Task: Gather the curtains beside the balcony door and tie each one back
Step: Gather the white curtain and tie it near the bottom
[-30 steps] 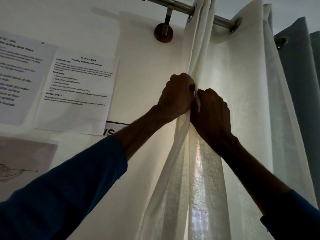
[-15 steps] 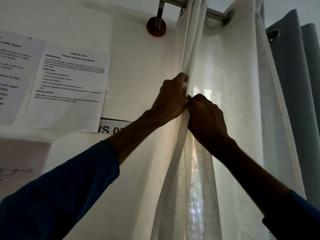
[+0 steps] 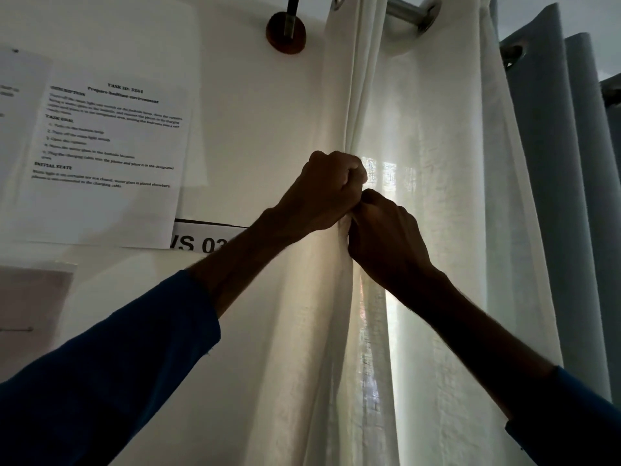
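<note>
2 raised forearms converge. Left hand [image 3: 327, 193] fists the white curtain's [image 3: 426, 156] gathered left edge; right hand [image 3: 383, 237], touching just below, pinches the same folds. The curtain hangs from the rod [image 3: 405, 10].

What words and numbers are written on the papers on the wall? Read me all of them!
"TASK ID: 3561" - top of the printed sheet; the digits are fuzzy.
"Prepare bedtime environment" - its title line.
"DESCRIPTION", "TASK GOAL", "INITIAL STATE" - its bold headings.
"VS 03" - white label below it; the rest is hidden.
Small print on that sheet and on the far-left sheet: too blurred to read.
No words on the white curtain.
</note>
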`<state>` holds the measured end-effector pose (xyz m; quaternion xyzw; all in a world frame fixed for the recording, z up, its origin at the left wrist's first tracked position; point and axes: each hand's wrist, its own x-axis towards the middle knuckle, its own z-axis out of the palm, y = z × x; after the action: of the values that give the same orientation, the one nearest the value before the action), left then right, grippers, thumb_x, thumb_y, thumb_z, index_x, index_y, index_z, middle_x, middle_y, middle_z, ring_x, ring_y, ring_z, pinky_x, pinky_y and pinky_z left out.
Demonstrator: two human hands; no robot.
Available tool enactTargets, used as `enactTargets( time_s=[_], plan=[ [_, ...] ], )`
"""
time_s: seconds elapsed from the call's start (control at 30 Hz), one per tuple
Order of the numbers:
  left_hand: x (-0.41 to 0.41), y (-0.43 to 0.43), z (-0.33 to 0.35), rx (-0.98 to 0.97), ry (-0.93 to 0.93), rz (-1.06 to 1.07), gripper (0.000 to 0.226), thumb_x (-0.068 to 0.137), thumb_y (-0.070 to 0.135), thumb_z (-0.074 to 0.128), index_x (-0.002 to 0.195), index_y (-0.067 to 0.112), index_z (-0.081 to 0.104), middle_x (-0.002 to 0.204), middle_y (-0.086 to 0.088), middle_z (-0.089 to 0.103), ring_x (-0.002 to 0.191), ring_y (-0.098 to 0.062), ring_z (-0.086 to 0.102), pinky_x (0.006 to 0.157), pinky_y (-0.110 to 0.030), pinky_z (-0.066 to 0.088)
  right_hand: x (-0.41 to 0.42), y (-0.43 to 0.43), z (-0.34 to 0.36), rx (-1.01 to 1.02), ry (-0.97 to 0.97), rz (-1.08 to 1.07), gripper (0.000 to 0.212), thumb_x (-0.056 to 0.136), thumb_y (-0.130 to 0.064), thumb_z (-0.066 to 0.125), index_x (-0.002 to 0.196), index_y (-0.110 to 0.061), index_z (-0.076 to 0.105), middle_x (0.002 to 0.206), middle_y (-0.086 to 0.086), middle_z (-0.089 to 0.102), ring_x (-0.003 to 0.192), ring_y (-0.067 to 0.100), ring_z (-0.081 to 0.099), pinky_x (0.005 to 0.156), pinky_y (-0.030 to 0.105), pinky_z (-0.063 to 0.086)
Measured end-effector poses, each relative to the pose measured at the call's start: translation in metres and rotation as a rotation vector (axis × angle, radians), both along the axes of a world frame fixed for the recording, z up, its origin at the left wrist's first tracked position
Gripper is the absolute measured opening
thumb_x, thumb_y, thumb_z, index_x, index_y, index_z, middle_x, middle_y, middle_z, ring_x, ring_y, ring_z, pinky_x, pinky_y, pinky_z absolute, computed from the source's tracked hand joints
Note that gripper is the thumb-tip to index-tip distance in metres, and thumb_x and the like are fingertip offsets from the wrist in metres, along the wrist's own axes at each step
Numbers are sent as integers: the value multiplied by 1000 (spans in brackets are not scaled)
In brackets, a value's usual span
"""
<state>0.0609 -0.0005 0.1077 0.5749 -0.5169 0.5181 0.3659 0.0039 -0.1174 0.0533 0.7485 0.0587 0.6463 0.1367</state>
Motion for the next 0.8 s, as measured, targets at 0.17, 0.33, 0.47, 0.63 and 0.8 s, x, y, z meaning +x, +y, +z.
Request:
enactTargets(
  time_s=[0.17, 0.33, 0.47, 0.63, 0.8],
  plan=[
    [19, -4, 15, 66, 78, 111, 17, 84, 11, 64, 94, 10, 78, 104, -2, 76, 95, -17, 71, 88, -31, 57, -2, -4, -4, -37, 51, 119, 14, 87, -14, 62, 97, -19, 71, 89, 1, 67, 67, 27, 62, 55, 30, 45],
    [37, -7, 13, 93, 102, 170, 25, 76, 8, 69, 101, 11, 75, 114, -6, 71, 88, -20, 72, 83, -36, 60, -13, -27, 6, 95, 207, 296, 26, 93, -40, 66, 103, -19, 77, 101, -8, 73, 94, 8, 67, 82, 35, 57],
    [44, -14, 6, 34, 46, 133, 25, 79, 9, 63, 102, 9, 72, 111, -7, 70, 99, -23, 68, 87, -38, 58, -32, -53, 27, 124, -234, 140, 19, 90, -27, 70, 103, -13, 71, 109, 1, 68, 107, 19, 61, 93, 10, 37],
    [44, -30, 7, 15, 53, 164, 22, 83, 11, 61, 102, 12, 71, 114, -1, 70, 103, -16, 67, 90, -26, 55, -53, -70, 56, 306, -372, -9, 55, 88, -34, 75, 132, -8, 56, 135, 12, 57, 130, 29, 48, 98, 22, 29],
    [33, -36, 10, -14, 114, 131, 28, 84, 18, 46, 88, 10, 72, 90, -2, 74, 82, -15, 70, 78, -37, 60, -51, -80, 73, 464, -313, 60, 57, 89, -34, 75, 135, -6, 54, 128, 12, 64, 121, 30, 59, 106, 38, 41]
  ],
)
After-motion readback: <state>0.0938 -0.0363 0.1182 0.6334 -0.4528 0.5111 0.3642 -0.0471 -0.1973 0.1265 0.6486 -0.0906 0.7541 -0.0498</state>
